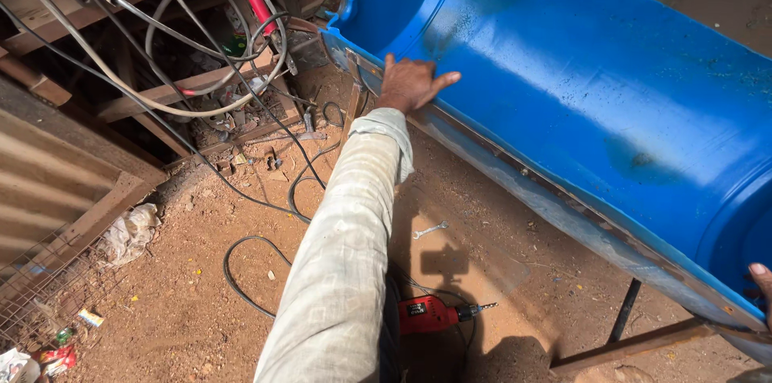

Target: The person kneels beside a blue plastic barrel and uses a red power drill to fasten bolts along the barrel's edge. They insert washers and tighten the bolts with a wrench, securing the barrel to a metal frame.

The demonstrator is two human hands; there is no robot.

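Currently left hand [412,83] lies flat, fingers spread, on the near rim of the blue half-barrel [595,101], which sits lengthwise in a metal frame [531,190] above the dirt floor. Right hand [761,286] is only a sliver at the frame edge, touching the barrel's other end; its grip can't be judged. Red drill [434,313] and wrench [429,229] lie on the dirt below.
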